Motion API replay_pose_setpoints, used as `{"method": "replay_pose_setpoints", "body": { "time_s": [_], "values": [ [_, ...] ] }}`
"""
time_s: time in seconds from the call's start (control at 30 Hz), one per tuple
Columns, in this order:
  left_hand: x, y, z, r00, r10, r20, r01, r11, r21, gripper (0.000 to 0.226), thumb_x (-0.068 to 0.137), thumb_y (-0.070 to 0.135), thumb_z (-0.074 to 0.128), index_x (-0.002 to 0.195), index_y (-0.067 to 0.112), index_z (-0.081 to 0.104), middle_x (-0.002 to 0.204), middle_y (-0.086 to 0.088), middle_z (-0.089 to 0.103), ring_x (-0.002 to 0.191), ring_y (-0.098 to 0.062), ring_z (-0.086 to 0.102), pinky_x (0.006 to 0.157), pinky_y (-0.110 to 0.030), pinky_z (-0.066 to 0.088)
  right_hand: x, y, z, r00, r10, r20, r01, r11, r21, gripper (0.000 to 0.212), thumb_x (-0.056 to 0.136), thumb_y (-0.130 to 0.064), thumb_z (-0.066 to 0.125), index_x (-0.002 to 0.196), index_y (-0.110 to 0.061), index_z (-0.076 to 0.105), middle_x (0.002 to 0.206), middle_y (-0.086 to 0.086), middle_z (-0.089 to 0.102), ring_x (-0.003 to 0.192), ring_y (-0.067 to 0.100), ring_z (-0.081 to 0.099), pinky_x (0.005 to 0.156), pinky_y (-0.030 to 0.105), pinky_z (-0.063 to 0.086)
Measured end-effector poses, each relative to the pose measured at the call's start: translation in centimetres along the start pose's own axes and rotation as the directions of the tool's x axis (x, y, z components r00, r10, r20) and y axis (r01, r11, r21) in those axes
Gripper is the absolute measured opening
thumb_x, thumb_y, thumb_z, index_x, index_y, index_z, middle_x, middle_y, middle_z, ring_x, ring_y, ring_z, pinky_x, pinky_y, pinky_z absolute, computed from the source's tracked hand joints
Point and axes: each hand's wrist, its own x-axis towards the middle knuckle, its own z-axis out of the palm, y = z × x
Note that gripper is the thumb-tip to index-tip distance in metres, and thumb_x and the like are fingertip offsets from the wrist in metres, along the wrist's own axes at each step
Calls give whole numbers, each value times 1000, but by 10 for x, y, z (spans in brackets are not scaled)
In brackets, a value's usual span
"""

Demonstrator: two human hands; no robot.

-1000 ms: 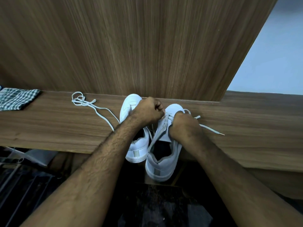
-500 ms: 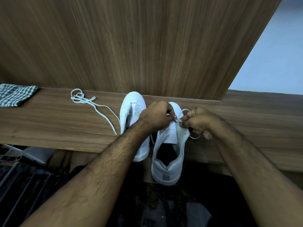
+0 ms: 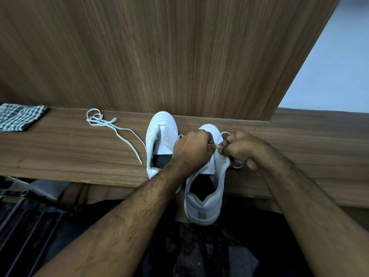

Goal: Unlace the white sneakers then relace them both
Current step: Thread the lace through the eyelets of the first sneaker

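Observation:
Two white sneakers stand side by side on a wooden ledge [image 3: 60, 156], toes toward the wall. The left sneaker [image 3: 159, 136] has bare eyelets and its tongue showing. A loose white lace [image 3: 111, 126] lies coiled on the ledge to its left. The right sneaker [image 3: 205, 192] hangs heel-first over the ledge's front edge. My left hand [image 3: 191, 150] and my right hand [image 3: 241, 148] meet over its tongue, each with curled fingers pinching its white lace [image 3: 216, 145]. A loop of that lace shows beyond my right hand.
A checked folded cloth [image 3: 20, 116] lies at the ledge's far left. A wood-grain panel [image 3: 179, 56] rises right behind the shoes. Below the ledge at left are a dark rack [image 3: 24, 226] and a pale object.
The right sneaker has straightened and slid slightly toward me. My right hand came off the shoe's side and now pinches the lace opposite my left hand; the trailing lace end at right is gathered in.

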Motion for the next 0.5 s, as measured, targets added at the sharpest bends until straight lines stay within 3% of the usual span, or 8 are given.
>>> {"method": "replay_pose_setpoints", "body": {
  "time_s": [0.13,0.27,0.4,0.47,0.5],
  "values": [
    [0,-1,3,1000,-18,24,19,999,-30,14,94,33,62,81,29,62,100,6,70,97,-21,63,72,-32,41,0,2,-1,998,-20,62,20,1000,2,21,100,-6,58,81,-7,67,73,9,67,59,16,62,43,21,49],
    [7,-9,-1,988,-63,141,96,966,-240,17,93,32,65,83,20,71,86,9,71,87,-13,65,79,-32,52,2,7,-5,995,-67,70,68,998,-9,19,101,-6,55,88,-5,68,74,11,65,60,16,59,42,19,46],
    [11,-19,-27,944,-3,330,133,918,-374,8,92,10,70,99,12,73,76,3,68,67,-8,63,66,-25,52,9,10,-1,984,-175,-28,166,964,-207,23,94,-1,57,82,-16,70,74,3,69,64,15,59,53,24,46],
    [12,-28,-37,938,-10,347,150,913,-378,17,89,4,70,102,14,70,74,-2,67,64,-9,63,63,-27,53,11,6,3,966,-232,-118,210,962,-175,21,97,-9,58,80,-19,67,77,3,70,69,17,62,61,30,52],
    [14,-32,-41,944,-15,330,139,924,-356,18,88,3,70,101,15,70,73,0,65,61,-6,60,63,-26,52,12,3,4,953,-246,-175,237,969,-76,22,100,-12,56,81,-20,64,81,4,71,72,18,65,66,34,56]
  ]
}}
